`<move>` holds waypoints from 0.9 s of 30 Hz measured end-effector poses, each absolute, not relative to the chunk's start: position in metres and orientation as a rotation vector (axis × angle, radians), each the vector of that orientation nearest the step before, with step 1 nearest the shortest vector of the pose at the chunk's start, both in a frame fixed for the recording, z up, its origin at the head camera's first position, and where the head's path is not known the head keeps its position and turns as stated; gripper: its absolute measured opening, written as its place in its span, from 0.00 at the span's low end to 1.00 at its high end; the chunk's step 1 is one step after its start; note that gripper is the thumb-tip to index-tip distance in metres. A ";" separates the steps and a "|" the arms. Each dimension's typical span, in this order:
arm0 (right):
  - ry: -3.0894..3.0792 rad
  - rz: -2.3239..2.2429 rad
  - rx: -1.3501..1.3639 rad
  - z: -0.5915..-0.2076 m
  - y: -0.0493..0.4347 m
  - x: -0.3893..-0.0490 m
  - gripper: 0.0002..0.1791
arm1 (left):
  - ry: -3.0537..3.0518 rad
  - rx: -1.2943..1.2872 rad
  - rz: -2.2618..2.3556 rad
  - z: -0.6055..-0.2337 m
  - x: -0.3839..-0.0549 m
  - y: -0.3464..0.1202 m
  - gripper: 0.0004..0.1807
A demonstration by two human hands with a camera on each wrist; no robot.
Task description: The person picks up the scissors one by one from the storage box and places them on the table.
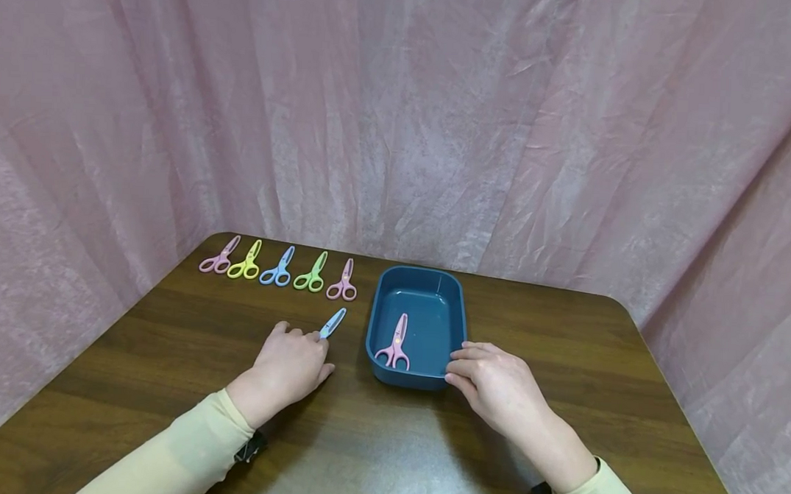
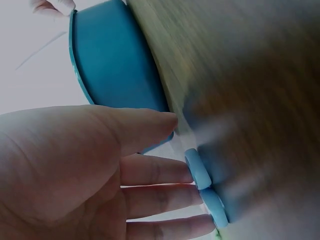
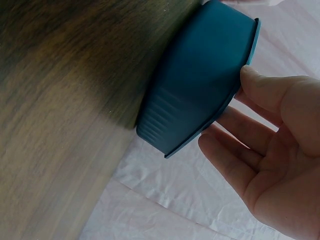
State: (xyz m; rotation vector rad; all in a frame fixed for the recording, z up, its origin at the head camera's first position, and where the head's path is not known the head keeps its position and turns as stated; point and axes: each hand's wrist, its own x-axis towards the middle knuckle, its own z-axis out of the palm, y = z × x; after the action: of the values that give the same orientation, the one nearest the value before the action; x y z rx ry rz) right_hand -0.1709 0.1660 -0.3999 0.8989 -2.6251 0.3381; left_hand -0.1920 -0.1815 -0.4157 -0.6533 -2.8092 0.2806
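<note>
My left hand (image 1: pixel 289 362) is over a pair of blue scissors (image 1: pixel 332 323); in the left wrist view its straight fingers touch the scissors' blue handle loops (image 2: pixel 198 169), with the thumb held apart. In the head view the hand hides the handles and only the pale blades show. My right hand (image 1: pixel 495 384) holds the rim of a dark teal box (image 1: pixel 406 380) at its near right corner, thumb and fingertips at the edge. Inside the box lies a pair of pink scissors (image 1: pixel 398 341), handles toward me.
Left of the box, along the table's back, lies a row of scissors: pink (image 1: pixel 219 260), yellow (image 1: pixel 247 262), blue (image 1: pixel 278 270), green (image 1: pixel 312 274) and another pink pair (image 1: pixel 344 283). Pink curtains (image 1: pixel 440 131) hang around the wooden table (image 1: pixel 551 335).
</note>
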 end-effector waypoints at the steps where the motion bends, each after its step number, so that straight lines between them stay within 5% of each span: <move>1: -2.625 0.340 0.898 -0.400 0.166 -0.171 0.08 | -2.804 -0.649 0.278 -0.416 -0.192 -0.183 0.20; 27: -2.625 0.332 0.890 -0.398 0.165 -0.170 0.08 | -2.872 -0.526 0.233 -0.416 -0.198 -0.233 0.16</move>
State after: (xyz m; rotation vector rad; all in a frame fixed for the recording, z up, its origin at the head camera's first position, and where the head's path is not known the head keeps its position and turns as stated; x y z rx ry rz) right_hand -0.1697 0.1652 -0.3982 0.8905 -2.6255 0.3321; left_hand -0.1983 -0.2327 -0.4162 -0.5265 -2.8717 0.2331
